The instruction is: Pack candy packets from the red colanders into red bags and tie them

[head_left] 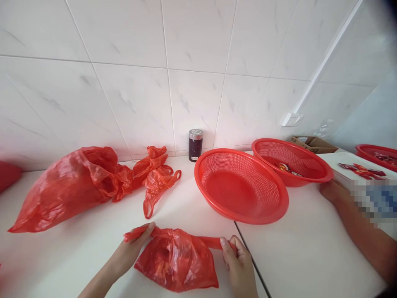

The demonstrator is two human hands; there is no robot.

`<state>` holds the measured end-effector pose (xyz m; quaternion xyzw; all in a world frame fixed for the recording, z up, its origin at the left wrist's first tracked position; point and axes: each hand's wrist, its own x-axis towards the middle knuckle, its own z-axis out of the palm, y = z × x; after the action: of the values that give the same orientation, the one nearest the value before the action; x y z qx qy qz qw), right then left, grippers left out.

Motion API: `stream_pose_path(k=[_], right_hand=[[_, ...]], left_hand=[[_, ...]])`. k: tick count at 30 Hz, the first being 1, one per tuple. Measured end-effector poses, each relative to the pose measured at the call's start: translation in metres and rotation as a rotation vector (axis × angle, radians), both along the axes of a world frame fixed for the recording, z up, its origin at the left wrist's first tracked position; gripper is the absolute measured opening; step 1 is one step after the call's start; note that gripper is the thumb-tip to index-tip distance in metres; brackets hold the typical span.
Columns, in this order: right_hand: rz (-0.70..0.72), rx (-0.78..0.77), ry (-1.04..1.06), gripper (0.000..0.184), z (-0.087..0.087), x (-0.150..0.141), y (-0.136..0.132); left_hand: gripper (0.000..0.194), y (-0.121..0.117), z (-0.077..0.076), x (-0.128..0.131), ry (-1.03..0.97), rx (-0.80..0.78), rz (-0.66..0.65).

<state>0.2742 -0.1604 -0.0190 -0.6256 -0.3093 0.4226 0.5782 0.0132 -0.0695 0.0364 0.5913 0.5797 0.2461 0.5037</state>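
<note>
A red plastic bag (182,263) lies in front of me on the white table, with something orange and dark showing dimly through its film. My left hand (132,248) is closed on one of its handles, whose end sticks out past the fingers. The other handle is gripped between the thumb and fingers of my right hand (237,258). Both handles are stretched out sideways across the bag's top. Just beyond it, an empty red plastic basin (235,186) with perforated sides rests on the table.
Behind my left hand sit a large full red bag (68,186) and crumpled red bags (158,178). A dark tumbler (195,145) stands by the wall. To the right are a second basin (294,159) holding small packets, a cardboard box (316,144) and another person's arm (356,219).
</note>
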Motion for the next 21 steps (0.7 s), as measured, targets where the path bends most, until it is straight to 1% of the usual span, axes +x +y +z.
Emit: stream_pose_path(k=[2, 3, 4, 5, 6, 7, 8, 9, 10, 11, 12, 13, 14, 15, 16, 18, 19, 21], right_hand=[[0.016, 0.014, 0.032, 0.053, -0.001, 0.003, 0.001], [0.027, 0.024, 0.051, 0.052, -0.001, 0.005, 0.001], [0.035, 0.035, 0.073, 0.051, -0.001, 0.007, 0.002], [0.037, 0.045, 0.096, 0.050, 0.000, 0.009, 0.002], [0.038, 0.050, 0.115, 0.049, 0.001, 0.010, 0.001], [0.036, 0.052, 0.127, 0.048, 0.004, 0.010, 0.001], [0.029, 0.056, 0.130, 0.047, 0.008, 0.008, -0.001], [0.022, 0.063, 0.125, 0.047, 0.013, 0.005, -0.002], [0.013, 0.076, 0.115, 0.046, 0.018, 0.002, -0.004], [0.004, 0.096, 0.104, 0.046, 0.024, -0.002, -0.006], [-0.008, 0.122, 0.093, 0.045, 0.031, -0.005, -0.007], [-0.024, 0.150, 0.085, 0.045, 0.036, -0.008, -0.009], [-0.042, 0.177, 0.080, 0.045, 0.040, -0.009, -0.011], [-0.067, 0.203, 0.086, 0.045, 0.043, -0.008, -0.012], [-0.093, 0.222, 0.105, 0.045, 0.045, -0.007, -0.013], [-0.135, 0.226, 0.178, 0.042, 0.044, -0.003, -0.013], [-0.144, 0.215, 0.219, 0.042, 0.041, -0.001, -0.013], [-0.129, 0.167, 0.269, 0.045, 0.035, -0.003, -0.011]], left_hand=[[0.038, 0.000, 0.007, -0.003, -0.014, -0.107, 0.024], [0.038, 0.002, 0.012, -0.003, -0.020, -0.134, 0.039], [0.039, 0.004, 0.016, -0.004, -0.022, -0.117, 0.061], [0.041, 0.006, 0.022, -0.003, -0.014, -0.047, 0.105], [0.042, 0.009, 0.027, -0.002, 0.009, 0.073, 0.179], [0.042, 0.010, 0.032, 0.001, 0.050, 0.233, 0.263], [0.040, 0.011, 0.037, 0.006, 0.107, 0.413, 0.318], [0.035, 0.011, 0.040, 0.013, 0.177, 0.580, 0.300], [0.031, 0.010, 0.043, 0.021, 0.259, 0.694, 0.182], [0.026, 0.008, 0.044, 0.031, 0.337, 0.746, -0.014], [0.022, 0.005, 0.045, 0.041, 0.401, 0.740, -0.246], [0.017, 0.001, 0.045, 0.050, 0.451, 0.697, -0.457], [0.015, -0.003, 0.045, 0.058, 0.487, 0.641, -0.603], [0.013, -0.008, 0.046, 0.063, 0.511, 0.590, -0.676], [0.013, -0.013, 0.049, 0.065, 0.523, 0.560, -0.689], [0.012, -0.025, 0.060, 0.058, 0.530, 0.517, -0.660], [0.011, -0.032, 0.068, 0.049, 0.518, 0.452, -0.636], [0.005, -0.044, 0.086, 0.023, 0.462, 0.242, -0.543]])
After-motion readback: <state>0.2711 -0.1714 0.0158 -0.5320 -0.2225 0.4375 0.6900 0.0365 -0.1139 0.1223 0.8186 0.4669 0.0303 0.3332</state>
